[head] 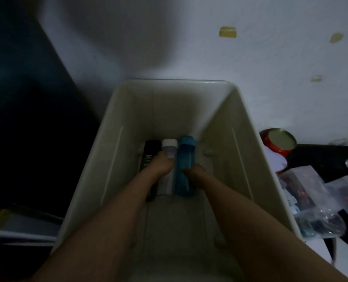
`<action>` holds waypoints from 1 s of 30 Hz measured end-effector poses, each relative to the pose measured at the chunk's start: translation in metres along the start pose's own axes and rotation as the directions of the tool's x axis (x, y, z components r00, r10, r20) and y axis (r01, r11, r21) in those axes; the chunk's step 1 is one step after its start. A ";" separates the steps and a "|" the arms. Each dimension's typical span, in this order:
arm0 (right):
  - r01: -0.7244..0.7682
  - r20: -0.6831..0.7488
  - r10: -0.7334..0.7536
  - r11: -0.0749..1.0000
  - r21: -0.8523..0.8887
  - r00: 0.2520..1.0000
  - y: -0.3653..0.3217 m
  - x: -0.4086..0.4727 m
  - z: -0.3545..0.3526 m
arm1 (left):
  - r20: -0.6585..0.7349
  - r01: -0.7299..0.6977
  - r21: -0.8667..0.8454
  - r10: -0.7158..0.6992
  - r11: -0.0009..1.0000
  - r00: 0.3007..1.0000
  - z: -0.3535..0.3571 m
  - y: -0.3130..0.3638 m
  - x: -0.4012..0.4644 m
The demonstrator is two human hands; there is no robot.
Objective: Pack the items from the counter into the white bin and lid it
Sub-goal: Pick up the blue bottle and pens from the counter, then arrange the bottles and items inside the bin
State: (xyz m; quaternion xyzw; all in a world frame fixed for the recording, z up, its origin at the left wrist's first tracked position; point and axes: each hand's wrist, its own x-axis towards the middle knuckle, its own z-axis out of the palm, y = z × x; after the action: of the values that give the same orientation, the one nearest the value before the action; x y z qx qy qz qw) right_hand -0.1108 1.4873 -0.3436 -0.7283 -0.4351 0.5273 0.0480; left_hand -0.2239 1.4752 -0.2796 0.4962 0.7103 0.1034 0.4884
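Reaching deep into the white bin (220, 127) at frame centre, left hand (162, 164) curls on the clear bottle (169, 151), right hand (195, 173) grips the blue bottle (184, 157); both likely rigid, slippery; hold mid-body.

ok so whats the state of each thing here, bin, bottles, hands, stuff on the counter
white bin: open, no lid on
black bottle: lying in bin, leftmost
white-capped bottle: lying in the middle, left hand on it
blue bottle: lying rightmost, right hand on it
red tin: on counter, unpacked
plastic bag: on counter, unpacked
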 end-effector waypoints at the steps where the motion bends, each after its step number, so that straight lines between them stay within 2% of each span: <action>1: -0.002 0.004 0.002 1.000 -0.024 1.000 -0.001 0.001 -0.001 | 0.000 0.003 -0.002 -0.003 1.000 1.000 0.000 -0.001 0.002; 3: 0.037 -0.030 -0.040 0.995 -0.094 0.999 -0.010 0.000 -0.005 | 0.005 0.014 0.008 -0.014 1.000 1.000 -0.001 0.000 -0.003; 6: 0.156 -0.074 -0.162 0.985 -0.074 0.984 -0.030 -0.019 -0.012 | -0.077 0.012 -0.019 -0.013 1.000 0.997 -0.008 0.001 -0.017; 9: 0.357 -0.197 -0.363 0.932 -0.067 0.911 -0.044 -0.059 -0.023 | -0.265 -0.141 -0.116 0.106 0.983 0.958 -0.014 0.006 -0.049; 12: 0.534 -0.283 -0.521 0.845 -0.038 0.805 -0.041 -0.115 -0.039 | -0.470 -0.315 -0.186 0.197 0.931 0.860 -0.011 0.022 -0.096; 15: 0.638 -0.364 -0.580 0.768 0.052 0.728 -0.022 -0.185 -0.059 | -0.643 -0.466 -0.167 0.262 0.869 0.719 0.006 0.038 -0.158; 18: 0.714 -0.411 -0.626 0.694 0.096 0.663 0.027 -0.254 -0.080 | -0.787 -0.580 -0.144 0.263 0.802 0.558 0.041 0.049 -0.231; 20: 0.732 -0.436 -0.630 0.673 0.106 0.642 0.072 -0.291 -0.093 | -0.836 -0.637 -0.096 0.285 0.765 0.468 0.071 0.050 -0.277; 22: 0.742 -0.443 -0.628 0.654 0.143 0.639 0.119 -0.316 -0.106 | -0.866 -0.687 -0.081 0.290 0.722 0.407 0.106 0.045 -0.317; 25: 0.734 -0.397 -0.629 0.643 0.217 0.668 0.199 -0.343 -0.115 | -0.900 -0.721 -0.102 0.245 0.686 0.361 0.174 0.021 -0.357; 28: 0.692 -0.295 -0.628 0.682 0.236 0.720 0.278 -0.352 -0.106 | -0.899 -0.653 -0.104 0.209 0.750 0.384 0.243 -0.020 -0.371; 30: 0.606 -0.196 -0.574 0.751 0.261 0.795 0.329 -0.345 -0.093 | -0.865 -0.622 -0.064 0.268 0.780 0.425 0.282 -0.051 -0.368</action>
State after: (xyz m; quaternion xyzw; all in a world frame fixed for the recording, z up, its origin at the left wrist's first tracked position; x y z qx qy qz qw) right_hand 0.1340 1.0842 -0.2265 -0.5629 -0.5511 0.5080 0.3484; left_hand -0.0186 1.0585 -0.2354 0.4588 0.6559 0.5828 0.1399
